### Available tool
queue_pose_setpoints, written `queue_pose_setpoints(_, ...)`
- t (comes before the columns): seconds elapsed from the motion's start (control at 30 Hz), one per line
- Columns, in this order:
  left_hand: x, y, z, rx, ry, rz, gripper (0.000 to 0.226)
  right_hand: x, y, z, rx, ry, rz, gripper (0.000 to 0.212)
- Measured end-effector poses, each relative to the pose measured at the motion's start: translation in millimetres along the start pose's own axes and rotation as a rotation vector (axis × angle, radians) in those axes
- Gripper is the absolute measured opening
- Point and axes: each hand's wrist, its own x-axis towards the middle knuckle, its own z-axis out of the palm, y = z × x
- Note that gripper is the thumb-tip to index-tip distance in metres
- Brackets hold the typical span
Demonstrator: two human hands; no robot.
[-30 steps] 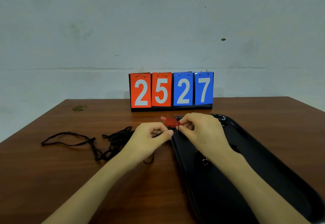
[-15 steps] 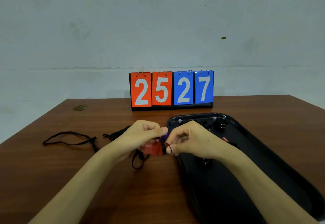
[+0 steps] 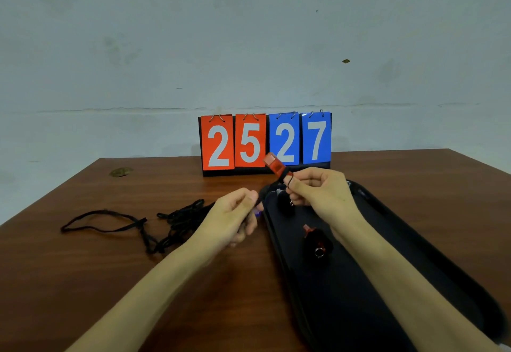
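Pale grey-blue wall (image 3: 249,33), stained, crossed by a horizontal crack line; brown wood-grain table (image 3: 83,282) set against it.

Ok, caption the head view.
Right hand holds up a red plastic whistle; left hand pinches its thin black cord, by a black tray.

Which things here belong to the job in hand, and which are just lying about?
In hand: red whistle, held by the right hand; black cord, pinched by the left hand.
Lying about: loose cords on the table; dark whistle in the black tray; number cards.
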Motion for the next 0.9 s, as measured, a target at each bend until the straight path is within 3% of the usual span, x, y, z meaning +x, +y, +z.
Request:
queue_pose_setpoints(0.1, -1, -1, 6, 0.196, 0.004, 0.085, 0.017, 3, 7, 0, -0.113, 0.095, -0.032, 0.008)
queue_pose_setpoints(0.23, -1, -8, 7, 0.345, 0.046, 0.182, 0.01, 0, 17, 4, -0.507, 0.151, -0.184, 0.007)
queue_pose_setpoints(0.47, -2, 1, -3, 0.408, 0.139, 0.196, 0.007, 0, 16, 5, -0.904, -0.057, -0.246, 0.01)
queue_pose_setpoints(0.67, -2, 1, -5, 0.414, 0.141, 0.195, 0.014, -5, 14, 8, -0.912, -0.4, -0.314, 0.011)
queue_pose_setpoints(0.9, 2, 5, -12, 0.366, 0.181, 0.128, 0.015, -8, 7, 5, -0.572, -0.551, -0.279, 0.006)
